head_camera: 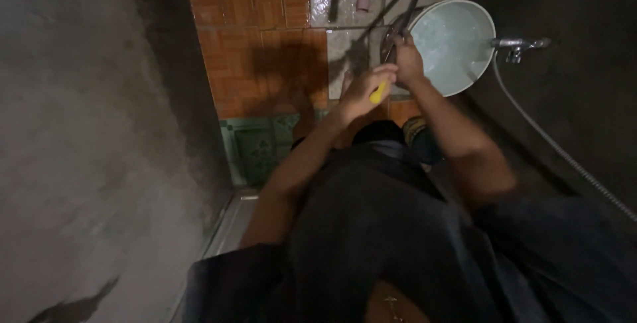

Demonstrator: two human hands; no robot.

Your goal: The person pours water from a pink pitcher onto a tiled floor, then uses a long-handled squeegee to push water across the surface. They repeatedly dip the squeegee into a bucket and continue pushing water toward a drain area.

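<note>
Head view: left hand (361,90) fingers wrapped on yellow tool (378,92); right hand (406,61) fingers closed round metal part (391,41) beside basin (478,24). Step, prob: working tool on part. Next needs steady grip, tiles (259,37) wet.

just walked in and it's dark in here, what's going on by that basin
A person stands on a tiled floor between grey walls, seen from above. Their left hand holds something small and yellow; their right hand grips a thin metal piece, too dim to identify. Both hands meet beside a pale round basin holding water. A tap with a hose is fixed to the wall on the right.
</note>
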